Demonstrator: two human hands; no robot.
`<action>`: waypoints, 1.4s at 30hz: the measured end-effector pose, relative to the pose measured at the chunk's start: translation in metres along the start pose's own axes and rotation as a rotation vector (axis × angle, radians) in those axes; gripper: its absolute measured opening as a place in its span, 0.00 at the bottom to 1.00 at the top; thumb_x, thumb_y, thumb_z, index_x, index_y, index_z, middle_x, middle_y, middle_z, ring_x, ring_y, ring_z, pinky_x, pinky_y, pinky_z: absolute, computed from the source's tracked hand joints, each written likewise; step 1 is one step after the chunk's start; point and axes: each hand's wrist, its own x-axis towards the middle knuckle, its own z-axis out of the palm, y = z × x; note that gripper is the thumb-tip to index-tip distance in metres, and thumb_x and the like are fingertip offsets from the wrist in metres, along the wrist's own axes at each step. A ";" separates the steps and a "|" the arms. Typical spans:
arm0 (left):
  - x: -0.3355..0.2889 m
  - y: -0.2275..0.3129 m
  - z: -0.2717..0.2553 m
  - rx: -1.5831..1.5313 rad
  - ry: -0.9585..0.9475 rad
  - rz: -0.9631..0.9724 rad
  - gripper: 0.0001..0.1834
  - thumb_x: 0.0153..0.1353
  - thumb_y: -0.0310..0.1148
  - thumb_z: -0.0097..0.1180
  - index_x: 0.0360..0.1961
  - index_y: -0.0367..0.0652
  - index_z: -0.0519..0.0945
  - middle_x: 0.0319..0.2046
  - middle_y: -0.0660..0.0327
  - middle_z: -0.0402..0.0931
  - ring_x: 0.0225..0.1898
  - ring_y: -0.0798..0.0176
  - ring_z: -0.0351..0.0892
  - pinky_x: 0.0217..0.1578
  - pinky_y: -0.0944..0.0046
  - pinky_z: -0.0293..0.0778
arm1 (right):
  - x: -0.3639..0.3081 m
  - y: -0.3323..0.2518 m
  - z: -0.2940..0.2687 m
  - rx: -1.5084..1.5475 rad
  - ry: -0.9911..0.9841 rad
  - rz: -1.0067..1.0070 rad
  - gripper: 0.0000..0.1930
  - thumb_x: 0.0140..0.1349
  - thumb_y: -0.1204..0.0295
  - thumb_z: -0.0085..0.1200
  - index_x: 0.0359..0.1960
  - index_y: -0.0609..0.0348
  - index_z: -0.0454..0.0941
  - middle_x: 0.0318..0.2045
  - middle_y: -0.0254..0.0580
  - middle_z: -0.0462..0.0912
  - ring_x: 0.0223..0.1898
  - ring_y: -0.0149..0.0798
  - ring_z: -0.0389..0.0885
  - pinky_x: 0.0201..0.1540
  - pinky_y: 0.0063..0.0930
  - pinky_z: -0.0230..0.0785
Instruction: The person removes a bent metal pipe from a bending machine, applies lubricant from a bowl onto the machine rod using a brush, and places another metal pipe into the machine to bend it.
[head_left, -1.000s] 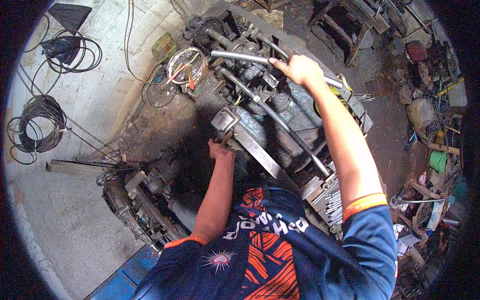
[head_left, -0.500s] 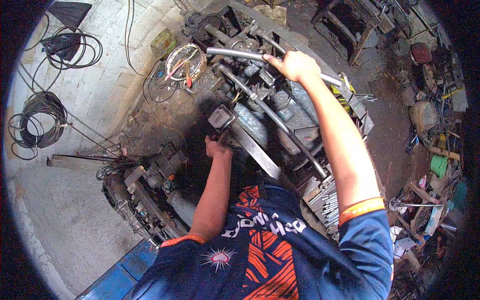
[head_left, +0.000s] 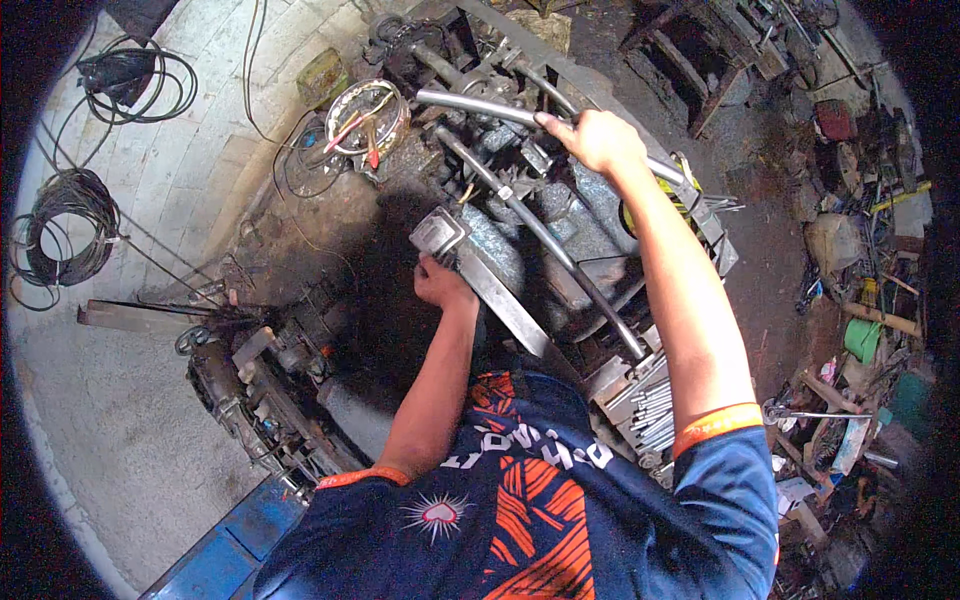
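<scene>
My right hand (head_left: 606,145) is closed around a long, slightly curved steel tube (head_left: 475,103), its thumb lying along the top. The tube runs over a greasy machine (head_left: 560,210) of bars and metal castings. My left hand (head_left: 440,281) is at the machine's near left side, its fingers curled under a square metal box (head_left: 438,232). This box sits at the upper end of a flat steel bar (head_left: 510,315). What the left fingers grip is hidden in shadow. A thinner straight rod (head_left: 565,255) crosses the machine between my hands.
A round wire-rimmed basin (head_left: 368,117) with brushes stands beyond the left hand. Black cable coils (head_left: 70,228) lie on the floor at left. Another machine (head_left: 240,385) stands at lower left. Metal rods (head_left: 650,412) are stacked near my body; scrap (head_left: 850,300) crowds the right.
My left hand has moved up a little, closer against the square box. My right hand keeps its hold on the tube. The whole view has shifted slightly.
</scene>
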 end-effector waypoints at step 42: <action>0.008 -0.052 0.075 1.631 -1.133 0.806 0.12 0.51 0.38 0.53 0.25 0.43 0.85 0.26 0.50 0.82 0.29 0.50 0.84 0.33 0.54 0.79 | 0.008 -0.012 0.007 -0.114 0.069 0.057 0.42 0.55 0.30 0.36 0.34 0.62 0.82 0.33 0.59 0.82 0.40 0.56 0.82 0.44 0.46 0.73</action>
